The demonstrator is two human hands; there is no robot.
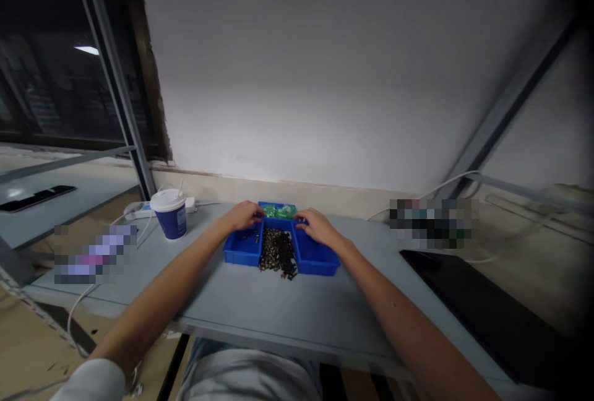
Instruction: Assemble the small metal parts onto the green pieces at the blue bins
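Note:
My left hand (245, 215) is over the back of the left blue bin (242, 258), its fingers bent and slightly apart, close to the rim. On the other side, my right hand (314, 226) hovers at the back of the right blue bin (320, 267), with a gap showing between thumb and fingers. Between the two bins lies a heap of small brass-coloured and black parts (277, 249), spreading forward onto the table. A few small pieces sit in the left bin; the right one shows a bare floor. Behind them, green packets (279, 211) lie in a back blue bin (275, 205).
A blue paper cup (171, 220) with a white lid stands left, beside a white power strip (139, 210) and cables. A dark flat panel (473, 308) lies along the right side of the grey table (278, 305). Metal posts frame both sides, with a wall behind.

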